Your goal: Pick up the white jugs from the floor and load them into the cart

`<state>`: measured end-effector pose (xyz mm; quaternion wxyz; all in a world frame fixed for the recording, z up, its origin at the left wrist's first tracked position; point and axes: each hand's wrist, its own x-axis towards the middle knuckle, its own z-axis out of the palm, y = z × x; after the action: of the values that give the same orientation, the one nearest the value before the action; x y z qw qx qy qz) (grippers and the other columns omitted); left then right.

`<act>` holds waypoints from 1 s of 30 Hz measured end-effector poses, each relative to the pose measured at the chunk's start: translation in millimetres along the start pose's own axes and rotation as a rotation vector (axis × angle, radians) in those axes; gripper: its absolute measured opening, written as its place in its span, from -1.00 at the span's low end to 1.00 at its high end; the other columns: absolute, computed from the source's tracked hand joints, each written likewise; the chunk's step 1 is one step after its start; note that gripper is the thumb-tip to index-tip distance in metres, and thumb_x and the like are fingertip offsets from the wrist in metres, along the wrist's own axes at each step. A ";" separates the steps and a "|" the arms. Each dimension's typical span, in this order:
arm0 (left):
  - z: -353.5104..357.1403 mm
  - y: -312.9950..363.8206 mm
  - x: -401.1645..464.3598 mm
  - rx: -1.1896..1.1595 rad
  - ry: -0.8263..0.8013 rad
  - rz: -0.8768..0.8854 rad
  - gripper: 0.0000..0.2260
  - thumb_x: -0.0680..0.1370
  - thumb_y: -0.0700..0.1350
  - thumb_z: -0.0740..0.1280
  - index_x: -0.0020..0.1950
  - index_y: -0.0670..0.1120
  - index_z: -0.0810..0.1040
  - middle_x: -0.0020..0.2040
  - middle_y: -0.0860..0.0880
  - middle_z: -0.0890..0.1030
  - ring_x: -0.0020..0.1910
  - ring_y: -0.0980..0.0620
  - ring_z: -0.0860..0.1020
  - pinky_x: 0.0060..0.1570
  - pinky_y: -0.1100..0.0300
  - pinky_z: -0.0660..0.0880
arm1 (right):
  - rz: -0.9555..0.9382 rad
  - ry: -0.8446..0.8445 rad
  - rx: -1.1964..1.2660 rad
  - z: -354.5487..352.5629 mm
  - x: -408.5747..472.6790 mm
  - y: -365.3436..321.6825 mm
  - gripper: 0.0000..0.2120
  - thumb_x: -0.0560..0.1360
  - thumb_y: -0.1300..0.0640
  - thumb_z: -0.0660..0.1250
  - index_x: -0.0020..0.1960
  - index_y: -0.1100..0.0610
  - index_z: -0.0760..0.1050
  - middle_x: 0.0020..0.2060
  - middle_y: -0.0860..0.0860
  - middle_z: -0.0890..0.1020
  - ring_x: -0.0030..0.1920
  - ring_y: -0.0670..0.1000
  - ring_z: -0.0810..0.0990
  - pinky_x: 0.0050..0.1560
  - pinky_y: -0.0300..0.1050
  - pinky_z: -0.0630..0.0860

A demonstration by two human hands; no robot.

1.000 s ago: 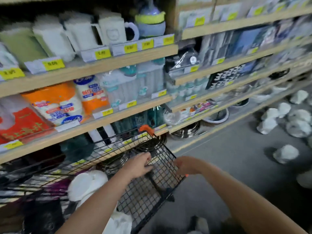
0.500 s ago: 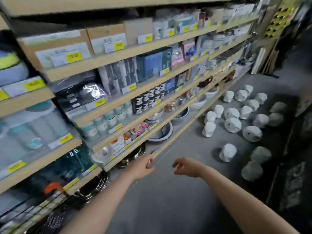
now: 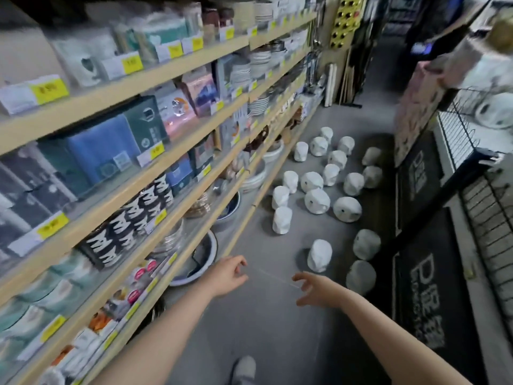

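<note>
Several white jugs lie and stand on the grey floor ahead, spread along the aisle. The nearest white jug (image 3: 319, 255) stands just beyond my hands, another white jug (image 3: 360, 277) lies to its right. My left hand (image 3: 226, 276) and my right hand (image 3: 313, 290) are both stretched forward above the floor, fingers loosely curled and holding nothing. The cart is out of view.
Wooden shelves (image 3: 177, 173) full of priced goods, bowls and plates run along the left. A black wire rack (image 3: 477, 173) and dark boxes (image 3: 427, 290) line the right. Bare grey floor (image 3: 263, 329) lies under my arms; my shoe (image 3: 244, 369) shows at the bottom.
The view has swung right, away from the black wire cart with jugs in it, to the aisle. Both hands left the cart's rim and now reach toward the jugs.
</note>
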<state>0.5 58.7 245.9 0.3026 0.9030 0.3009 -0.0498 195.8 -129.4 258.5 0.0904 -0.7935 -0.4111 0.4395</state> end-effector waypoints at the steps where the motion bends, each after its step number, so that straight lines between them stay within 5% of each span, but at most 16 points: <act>1: -5.7 -0.4 22.3 0.001 -0.018 0.010 -0.73 0.52 0.02 0.33 0.17 -0.04 0.46 -0.09 0.05 0.46 -0.17 0.06 0.47 0.02 0.05 0.51 | 0.033 0.023 0.020 -13.0 12.6 5.0 -0.42 0.42 0.02 0.44 0.38 -0.06 0.31 0.07 -0.04 0.48 0.00 -0.08 0.47 0.01 -0.29 0.38; 7: -35.5 14.4 151.2 0.048 -0.062 0.073 -0.71 0.53 0.01 0.34 0.21 -0.05 0.46 -0.03 0.04 0.48 -0.12 0.07 0.47 -0.01 0.17 0.44 | 0.144 0.154 0.163 -85.0 81.8 45.5 -0.39 0.45 0.10 0.43 0.43 0.07 0.28 0.04 -0.06 0.41 0.03 -0.08 0.43 0.04 -0.29 0.35; 12: -23.2 46.1 243.5 0.062 -0.146 0.114 -0.70 0.52 0.01 0.34 0.22 -0.01 0.45 -0.01 0.06 0.47 -0.11 0.07 0.49 0.02 0.16 0.48 | 0.222 0.196 0.181 -134.9 120.3 96.4 -0.39 0.45 0.05 0.42 0.42 0.03 0.27 0.26 0.12 0.47 0.24 0.09 0.47 0.18 -0.17 0.38; 19: 19.7 112.1 357.7 0.018 -0.212 0.151 -0.69 0.48 -0.08 0.41 0.18 -0.11 0.50 -0.09 0.02 0.44 -0.22 0.03 0.45 0.00 0.03 0.50 | 0.307 0.250 0.304 -197.1 147.8 199.7 -0.33 0.43 0.01 0.43 0.45 -0.02 0.21 0.30 0.10 0.42 0.29 0.08 0.43 0.25 -0.14 0.36; 26: 43.6 202.3 460.0 0.052 -0.341 0.243 -0.67 0.53 -0.03 0.34 0.27 -0.05 0.43 0.03 0.07 0.40 -0.02 0.07 0.44 0.04 0.22 0.38 | 0.430 0.293 0.462 -253.3 151.7 288.1 -0.36 0.46 0.03 0.41 0.45 -0.05 0.20 0.27 0.09 0.39 0.22 0.06 0.46 0.07 -0.23 0.42; 30: 45.7 226.6 520.3 0.102 -0.420 0.319 -0.66 0.54 -0.01 0.32 0.29 -0.02 0.41 0.05 0.07 0.41 -0.03 0.11 0.42 0.07 0.16 0.42 | 0.501 0.339 0.556 -263.7 161.4 312.3 -0.36 0.47 0.01 0.41 0.46 -0.05 0.20 0.27 0.09 0.39 0.22 0.03 0.46 0.03 -0.29 0.38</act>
<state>558.2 155.4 184.2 0.3163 0.9230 0.0825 -0.2030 622.8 -155.5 157.7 0.2580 -0.8755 -0.0498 0.4056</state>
